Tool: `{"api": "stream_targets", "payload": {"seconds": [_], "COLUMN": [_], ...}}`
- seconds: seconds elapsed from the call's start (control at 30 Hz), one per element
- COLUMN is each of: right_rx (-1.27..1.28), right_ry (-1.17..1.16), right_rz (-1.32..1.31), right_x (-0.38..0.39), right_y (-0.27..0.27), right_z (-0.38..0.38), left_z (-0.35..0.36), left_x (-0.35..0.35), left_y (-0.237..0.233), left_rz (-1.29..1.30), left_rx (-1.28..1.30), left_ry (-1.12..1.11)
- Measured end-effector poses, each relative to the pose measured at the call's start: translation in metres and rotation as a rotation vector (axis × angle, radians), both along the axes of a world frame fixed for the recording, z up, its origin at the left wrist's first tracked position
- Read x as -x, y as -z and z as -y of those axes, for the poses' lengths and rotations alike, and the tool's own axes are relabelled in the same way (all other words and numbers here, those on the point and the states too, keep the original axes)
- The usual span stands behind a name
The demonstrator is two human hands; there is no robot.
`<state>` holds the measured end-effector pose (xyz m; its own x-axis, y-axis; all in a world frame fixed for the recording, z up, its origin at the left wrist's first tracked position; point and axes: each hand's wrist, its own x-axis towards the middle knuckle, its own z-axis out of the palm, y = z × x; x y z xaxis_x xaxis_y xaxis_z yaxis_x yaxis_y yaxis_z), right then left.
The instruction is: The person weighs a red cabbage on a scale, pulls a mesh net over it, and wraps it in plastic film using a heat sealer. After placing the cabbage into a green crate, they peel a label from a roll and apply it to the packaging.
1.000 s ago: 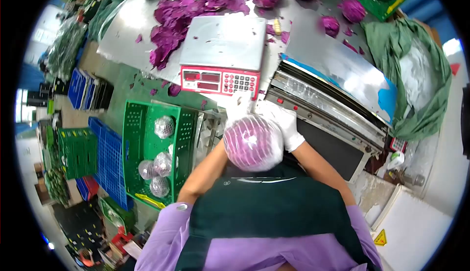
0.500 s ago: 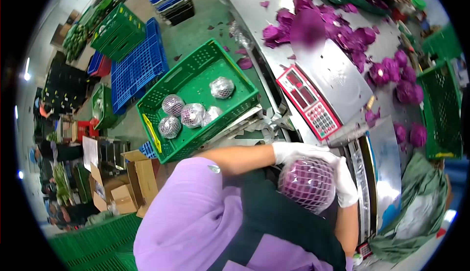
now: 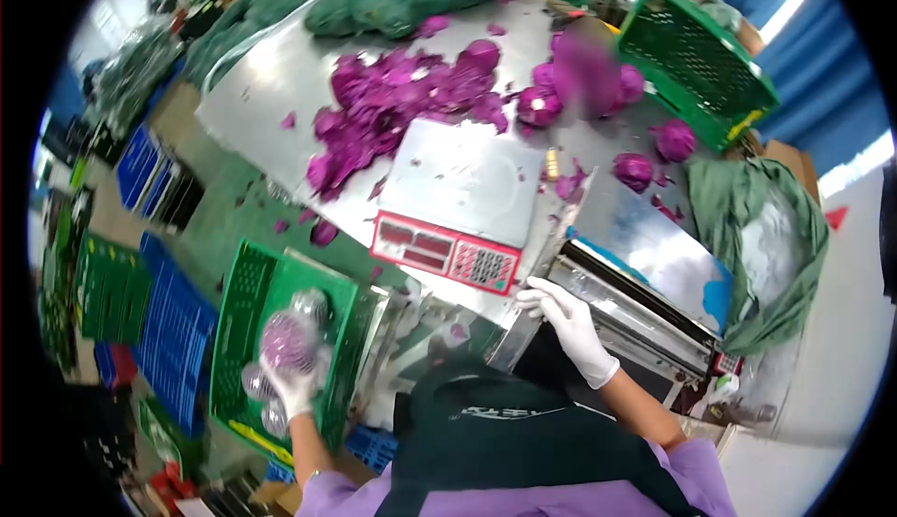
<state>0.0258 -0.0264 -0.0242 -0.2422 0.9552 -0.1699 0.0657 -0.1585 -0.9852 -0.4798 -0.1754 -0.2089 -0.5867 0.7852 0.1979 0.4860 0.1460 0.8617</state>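
Observation:
My left hand [image 3: 291,388], in a white glove, is over the green crate [image 3: 346,330] at the lower left. Its fingers are against a purple cabbage in white netting [image 3: 289,341], which it holds. Other wrapped cabbages [image 3: 310,304] lie in the crate around it. My right hand [image 3: 572,325], also gloved, is by the lower right corner of the red and white scale [image 3: 448,251]. Its fingers are somewhat apart, with nothing between them. The scale's metal plate [image 3: 462,181] bears nothing.
Loose purple leaves [image 3: 383,97] are heaped behind the scale. Unwrapped cabbages [image 3: 633,171] lie on the steel table [image 3: 271,83] at the right. A wrapping machine [image 3: 635,302] is beside my right hand. Blue pallets [image 3: 173,330] stand on the floor at the left.
Both hands were around the netted cabbage near my body. My left hand has carried it left to the crate; my right hand has let go and moved beside the scale. The view has turned.

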Motion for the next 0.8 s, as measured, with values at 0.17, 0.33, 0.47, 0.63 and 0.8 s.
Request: {"api": "stream_targets", "payload": {"seconds": [0.17, 0.33, 0.47, 0.63, 0.8], "right_rx": [-0.017, -0.050, -0.123, -0.130, -0.129], "right_ry": [0.273, 0.419, 0.493, 0.680, 0.917], "right_rz": [0.017, 0.043, 0.190, 0.265, 0.418], "right_x": [-0.060, -0.104, -0.142, -0.193, -0.250], "right_y": [-0.023, -0.046, -0.052, -0.055, -0.050], "right_z": [0.005, -0.001, -0.011, -0.013, 0.000], "left_z": [-0.001, -0.198, -0.387, -0.537, -0.639], "left_x": [0.065, 0.016, -0.201, -0.382, -0.489], "left_y": [0.048, 0.049, -0.117, -0.135, -0.112], "left_rz": [1.004, 0.835, 0.707, 0.321, 0.095], "left_rx": [-0.241, -0.273, -0.367, -0.107, 0.111], "left_ry": [-0.691, -0.197, 0.258, 0.592, 0.672]}}
